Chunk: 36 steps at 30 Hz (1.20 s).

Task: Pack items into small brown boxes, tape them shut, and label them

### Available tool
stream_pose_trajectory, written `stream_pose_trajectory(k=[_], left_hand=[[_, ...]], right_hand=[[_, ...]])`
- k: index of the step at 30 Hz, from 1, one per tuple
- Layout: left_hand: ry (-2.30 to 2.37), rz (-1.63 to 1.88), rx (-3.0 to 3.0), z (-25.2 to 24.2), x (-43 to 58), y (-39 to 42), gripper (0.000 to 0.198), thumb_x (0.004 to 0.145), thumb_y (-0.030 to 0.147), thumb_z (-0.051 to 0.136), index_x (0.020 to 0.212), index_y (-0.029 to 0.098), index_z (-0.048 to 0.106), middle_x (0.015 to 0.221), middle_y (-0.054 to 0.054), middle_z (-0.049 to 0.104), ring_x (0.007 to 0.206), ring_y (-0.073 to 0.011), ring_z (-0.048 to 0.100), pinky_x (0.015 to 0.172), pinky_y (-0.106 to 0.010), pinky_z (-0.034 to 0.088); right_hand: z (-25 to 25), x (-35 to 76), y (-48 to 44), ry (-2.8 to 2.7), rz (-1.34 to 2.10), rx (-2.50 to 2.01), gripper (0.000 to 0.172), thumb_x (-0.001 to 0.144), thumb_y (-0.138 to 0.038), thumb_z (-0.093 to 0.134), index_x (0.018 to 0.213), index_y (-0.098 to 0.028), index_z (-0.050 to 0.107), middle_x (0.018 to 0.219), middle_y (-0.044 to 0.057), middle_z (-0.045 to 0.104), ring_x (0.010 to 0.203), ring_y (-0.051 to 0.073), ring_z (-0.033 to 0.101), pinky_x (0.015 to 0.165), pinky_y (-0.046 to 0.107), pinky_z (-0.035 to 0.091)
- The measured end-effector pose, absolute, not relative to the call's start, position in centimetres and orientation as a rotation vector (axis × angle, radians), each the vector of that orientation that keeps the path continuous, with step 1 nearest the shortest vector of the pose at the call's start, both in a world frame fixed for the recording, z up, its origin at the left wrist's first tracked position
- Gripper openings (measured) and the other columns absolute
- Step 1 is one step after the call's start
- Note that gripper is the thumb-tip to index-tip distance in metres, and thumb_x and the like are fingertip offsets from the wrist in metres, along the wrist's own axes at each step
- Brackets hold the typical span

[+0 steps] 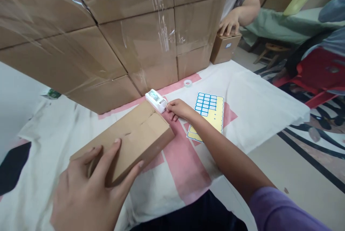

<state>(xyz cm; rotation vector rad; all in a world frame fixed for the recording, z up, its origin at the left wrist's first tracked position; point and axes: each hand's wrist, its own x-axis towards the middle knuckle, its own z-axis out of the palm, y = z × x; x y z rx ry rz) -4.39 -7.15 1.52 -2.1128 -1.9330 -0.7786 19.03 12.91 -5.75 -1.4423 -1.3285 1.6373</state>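
Observation:
A flat brown cardboard box point(140, 130) lies on the white and pink cloth point(188, 159) in front of me. My left hand point(88, 184) rests on the box's near end, fingers spread over its top and edge. My right hand point(178, 109) reaches forward and pinches the end of a small white tape dispenser point(155, 100) lying just beyond the box's far corner.
A tall stack of plastic-wrapped cardboard cartons point(107, 29) stands behind the box. A yellow sheet of blue-bordered labels point(208, 110) lies to the right, with a small clear tape roll point(188, 83) beyond. Another person's hand point(229, 24) rests on a small carton point(225, 46). Red chair point(320, 69) at right.

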Motion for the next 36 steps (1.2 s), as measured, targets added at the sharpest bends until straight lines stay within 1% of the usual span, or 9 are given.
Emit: stream_pose_trajectory(k=[5,12,18,21,24,26,29,33,36], left_hand=[[-1.823,-0.605,-1.949,1.5,-4.5,-7.2,0.058,0.085,0.060,0.068,0.134,0.029,0.064,0.124,-0.015,0.059,0.100,-0.0371,0.060,0.085,-0.053,0.052],[-1.709,-0.583,-2.021,1.4,-5.3,-7.5,0.055,0.084,0.059,0.070,0.131,0.030,0.066,0.121,-0.013,0.060,0.103,-0.0338,0.061,0.084,-0.047,0.052],[-1.730,-0.470,-2.129,3.1,-4.9,-7.3,0.056,0.085,0.055,0.071,0.134,0.027,0.064,0.118,-0.012,0.062,0.106,-0.0326,0.060,0.088,-0.047,0.050],[-1.669,-0.463,-2.175,5.2,-4.3,-6.2,0.042,0.088,0.055,0.067,0.118,0.027,0.071,0.111,-0.009,0.068,0.101,-0.0296,0.063,0.094,-0.049,0.047],[-1.533,-0.640,-2.217,7.4,-2.9,-4.2,0.022,0.093,0.046,0.064,0.095,0.026,0.073,0.100,-0.005,0.071,0.095,-0.0248,0.065,0.095,-0.047,0.046],[-1.454,-0.823,-2.284,8.5,-1.5,-2.9,0.017,0.093,0.038,0.064,0.102,0.026,0.072,0.099,-0.003,0.072,0.094,-0.0219,0.066,0.090,-0.041,0.048],[-1.351,-1.059,-2.389,9.1,0.6,-1.5,0.030,0.091,0.037,0.069,0.119,0.025,0.067,0.107,-0.005,0.072,0.095,-0.0196,0.067,0.083,-0.036,0.050],[-1.154,-1.200,-2.371,8.5,2.0,-0.9,0.013,0.093,0.026,0.068,0.105,0.023,0.070,0.097,-0.003,0.074,0.090,-0.0173,0.067,0.081,-0.034,0.051],[-1.075,-1.241,-2.282,8.0,1.7,-1.2,0.010,0.092,0.016,0.066,0.096,0.024,0.071,0.089,0.000,0.074,0.087,-0.0160,0.068,0.079,-0.034,0.051]], right_hand=[[-5.0,19.3,12.4,-1.393,1.622,-1.357,0.026,0.096,-0.016,0.054,0.070,-0.017,0.057,0.043,-0.005,0.055,0.030,0.008,0.048,0.031,0.016,0.029],[-1.9,19.0,10.7,-1.451,1.610,-1.074,0.014,0.090,-0.021,0.056,0.077,-0.018,0.056,0.060,-0.003,0.063,0.036,0.006,0.045,0.037,0.018,0.026],[0.4,18.0,7.9,-1.519,1.045,-0.880,0.016,0.095,-0.030,0.051,0.085,-0.020,0.058,0.065,-0.004,0.058,0.058,0.011,0.051,0.059,0.021,0.040],[1.2,17.8,6.4,-1.548,0.918,-0.835,0.016,0.098,-0.032,0.048,0.094,-0.022,0.060,0.067,-0.004,0.055,0.062,0.013,0.053,0.062,0.024,0.042],[1.5,17.9,5.2,-1.601,0.760,-0.810,0.017,0.100,-0.031,0.048,0.097,-0.023,0.063,0.071,-0.002,0.058,0.063,0.015,0.054,0.063,0.027,0.043],[1.6,17.9,4.6,-1.639,0.592,-0.761,0.017,0.100,-0.029,0.049,0.097,-0.024,0.064,0.074,0.001,0.061,0.065,0.016,0.055,0.064,0.029,0.044],[1.8,18.2,4.4,-1.711,0.343,-0.570,0.016,0.098,-0.023,0.050,0.097,-0.024,0.065,0.077,0.004,0.062,0.072,0.020,0.057,0.068,0.034,0.047],[2.2,18.4,4.6,-1.821,0.171,-0.419,0.019,0.094,-0.017,0.051,0.099,-0.025,0.067,0.079,0.006,0.065,0.074,0.022,0.057,0.068,0.037,0.049],[2.0,18.0,4.2,-1.809,0.155,-0.436,0.029,0.092,-0.017,0.054,0.115,-0.027,0.068,0.085,0.006,0.069,0.073,0.021,0.060,0.068,0.037,0.052]])
